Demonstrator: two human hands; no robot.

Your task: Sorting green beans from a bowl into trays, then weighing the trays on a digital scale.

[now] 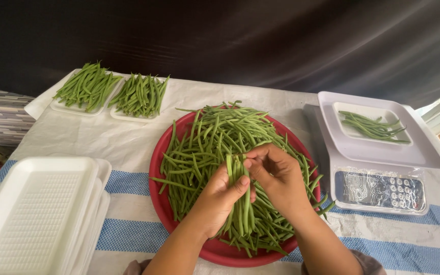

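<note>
A round red tray (155,162) in the middle of the table is heaped with loose green beans (207,137). My left hand (217,201) is closed around a small upright bunch of green beans (238,175) above the tray. My right hand (276,175) pinches the top of that same bunch with fingers and thumb. Both forearms come in from the bottom edge.
A white digital scale (378,153) at the right carries a white foam tray with a few beans (373,126). Two filled foam trays of beans (110,94) sit at the back left. A stack of empty white foam trays (36,214) lies at the front left.
</note>
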